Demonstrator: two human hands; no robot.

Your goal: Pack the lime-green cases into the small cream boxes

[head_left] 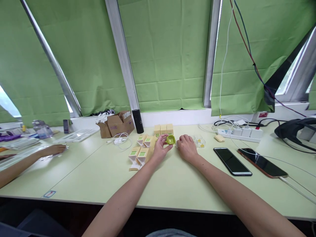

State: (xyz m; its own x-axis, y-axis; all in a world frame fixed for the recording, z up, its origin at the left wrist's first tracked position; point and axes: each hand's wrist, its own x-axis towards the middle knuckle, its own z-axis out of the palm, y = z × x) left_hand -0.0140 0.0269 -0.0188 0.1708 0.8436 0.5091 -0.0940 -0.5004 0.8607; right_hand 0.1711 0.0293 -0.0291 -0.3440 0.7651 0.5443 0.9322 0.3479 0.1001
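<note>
My left hand (161, 147) pinches a small green case (170, 140) just above the pale green table (172, 184). My right hand (186, 147) rests curled on the table right beside it, fingers closed near a clear plastic tray with yellow pieces (200, 142); what it holds, if anything, is hidden. Several small yellow boxes with green labels (140, 149) lie open to the left of my left hand. Three more yellow boxes (163, 129) stand upright behind the case.
Two phones (232, 160) (262, 162) lie at the right, one on a cable. A power strip (240, 132), a black cylinder (137, 121) and a cardboard box (118, 124) sit at the back. Another person's hand (53, 149) rests at the left.
</note>
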